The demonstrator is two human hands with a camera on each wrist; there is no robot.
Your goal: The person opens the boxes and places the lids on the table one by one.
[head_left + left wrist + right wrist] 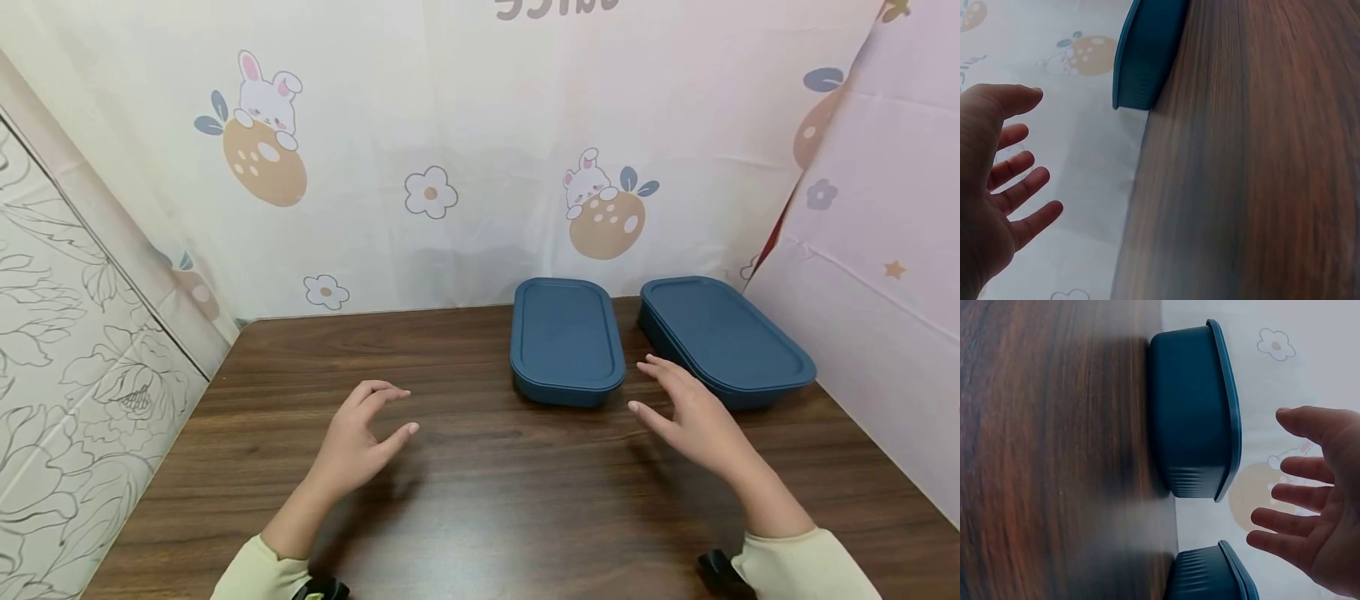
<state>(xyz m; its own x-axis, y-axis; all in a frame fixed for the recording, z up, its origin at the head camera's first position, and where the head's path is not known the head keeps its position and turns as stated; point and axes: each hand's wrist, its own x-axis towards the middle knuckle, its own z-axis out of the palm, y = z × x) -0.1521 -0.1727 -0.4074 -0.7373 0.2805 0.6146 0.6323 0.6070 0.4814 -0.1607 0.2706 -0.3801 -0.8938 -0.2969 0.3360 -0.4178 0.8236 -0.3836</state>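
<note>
Two dark blue lidded boxes stand on the wooden table. The left box [567, 337] is set back near the wall, and the right box [727, 333] sits at an angle beside it. My right hand [693, 421] hovers in front of the gap between them, fingers apart and holding nothing. To the left, my left hand [356, 442] is over bare wood, its fingers loosely bent and its thumb apart. In the right wrist view, the nearer box [1191, 412] shows its side and lid rim, with the hand [1316, 494] away from it. The left wrist view shows one box [1147, 56] beyond the hand [1004, 175].
A brown wood-grain table [465, 500] spreads under both hands. Behind it hangs a pale cloth [360, 100] printed with rabbits and flowers. A pink-white cloth [885, 275] borders the right side, and a flower-patterned panel [82, 367] stands at the left.
</note>
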